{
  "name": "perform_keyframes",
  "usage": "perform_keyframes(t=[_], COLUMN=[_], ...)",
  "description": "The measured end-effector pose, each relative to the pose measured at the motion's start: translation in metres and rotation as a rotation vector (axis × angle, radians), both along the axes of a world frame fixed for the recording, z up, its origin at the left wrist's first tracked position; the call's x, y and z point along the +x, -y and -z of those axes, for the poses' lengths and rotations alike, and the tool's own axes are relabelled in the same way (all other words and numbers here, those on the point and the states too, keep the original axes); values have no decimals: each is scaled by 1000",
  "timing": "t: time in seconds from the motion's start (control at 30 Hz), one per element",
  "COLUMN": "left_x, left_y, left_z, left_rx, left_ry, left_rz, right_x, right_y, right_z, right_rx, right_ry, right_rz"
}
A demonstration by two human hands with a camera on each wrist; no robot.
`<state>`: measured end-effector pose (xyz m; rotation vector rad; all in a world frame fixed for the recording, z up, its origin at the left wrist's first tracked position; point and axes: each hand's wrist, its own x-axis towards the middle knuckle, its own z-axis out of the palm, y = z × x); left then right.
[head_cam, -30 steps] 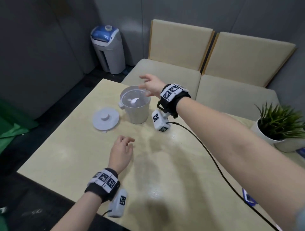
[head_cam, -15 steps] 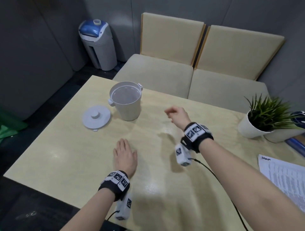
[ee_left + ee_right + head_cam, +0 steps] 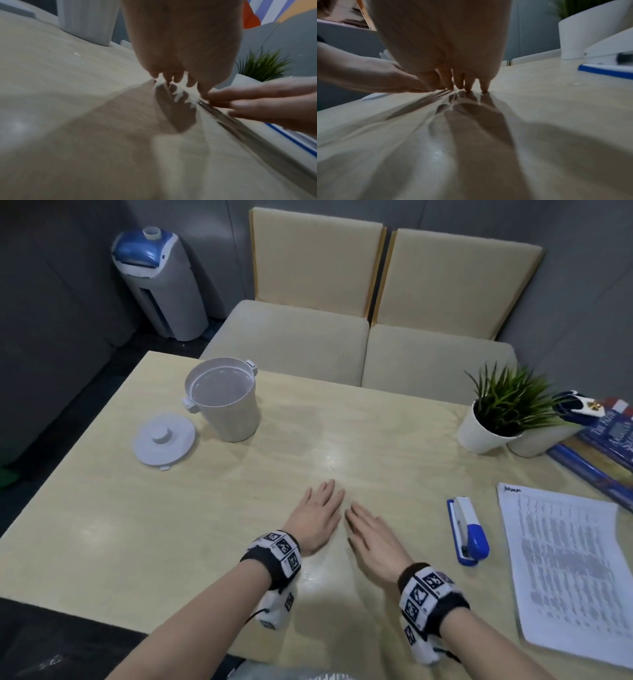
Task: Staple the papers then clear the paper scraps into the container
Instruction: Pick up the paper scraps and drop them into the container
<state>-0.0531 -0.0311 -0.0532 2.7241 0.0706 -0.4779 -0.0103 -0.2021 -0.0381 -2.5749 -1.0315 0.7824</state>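
Risks, left to right: round white plastic lid (image 3: 163, 440) lies off on the far-left tabletop (image 3: 102, 542), just left of the open white plastic container (image 3: 224, 398); a careless sweep could knock the lid off the edge or tip the container. Can't see into it well enough to tell what it holds. One tiny pale fleck (image 3: 77, 54) shows on the tabletop in the left wrist view, maybe a leftover scrap, too small to tell. Left hand (image 3: 317, 517) flat, palm down, fingers (image 3: 173, 77) straight and spread, gripping nothing. Right hand (image 3: 371, 537) just beside it, same pose, fingertips nearly touching the left's, empty. Blue-and-white stapler (image 3: 467, 530) lies right of it, printed paper stack (image 3: 561, 570) beyond, near right edge; stapled or not, can't tell.
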Motion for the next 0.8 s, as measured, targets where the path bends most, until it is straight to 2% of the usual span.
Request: perform_keyframes(t=[0.07,0.2,0.27,0.4,0.5,0.63,0.7,0.8], left_x=[10,33,44,45,31,6,-4,-19], left_y=[-6,-14,-13,-3,8,20,18,-1], left_z=[-5,-9,-5,2,5,-2,-9,-9], left_rx=[17,74,121,162,158,82,46,-10], left_ry=[44,-21,-41,-48,-28,6,56,162], left_rz=[-23,-22,-7,44,155,248,191,-10], right_x=[1,16,15,-6,-11,-12,-17,-31], right_y=[14,47,57,77,86,65,44,14], right_z=[-2,2,7,18,21,22,21,20], right_rx=[80,130,130,60,11,-103,-116,-110], right_ry=[42,74,49,61,56,56,69,78], right_rz=[125,533,626,626,676,654,581,430])
